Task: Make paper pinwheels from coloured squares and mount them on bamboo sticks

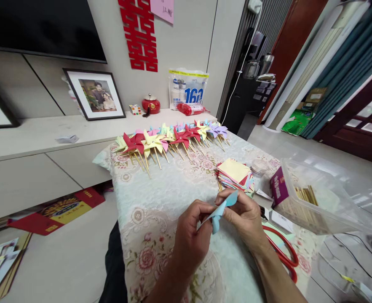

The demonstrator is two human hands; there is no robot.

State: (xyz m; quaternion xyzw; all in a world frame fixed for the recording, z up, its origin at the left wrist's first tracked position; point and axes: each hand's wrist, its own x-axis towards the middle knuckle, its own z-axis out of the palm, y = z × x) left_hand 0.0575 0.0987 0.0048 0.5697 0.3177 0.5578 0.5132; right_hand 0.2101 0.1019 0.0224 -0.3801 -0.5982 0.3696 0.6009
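Observation:
Both my hands meet over the near part of a floral-clothed table (160, 193). My left hand (190, 235) and my right hand (244, 216) pinch a light blue piece of folded paper (220, 211) between their fingertips, its corners bent inward. Just beyond my right hand lies a stack of coloured paper squares (234, 173) with a yellow sheet on top. A row of finished paper pinwheels on wooden sticks (169, 141) lies across the far end of the table.
A clear plastic box (318, 198) holding wooden sticks sits at right, with a purple carton (279, 187) and a small round jar (259, 167) beside it. Red-handled scissors (285, 252) lie under my right forearm. A low shelf (30, 134) with framed photos runs behind.

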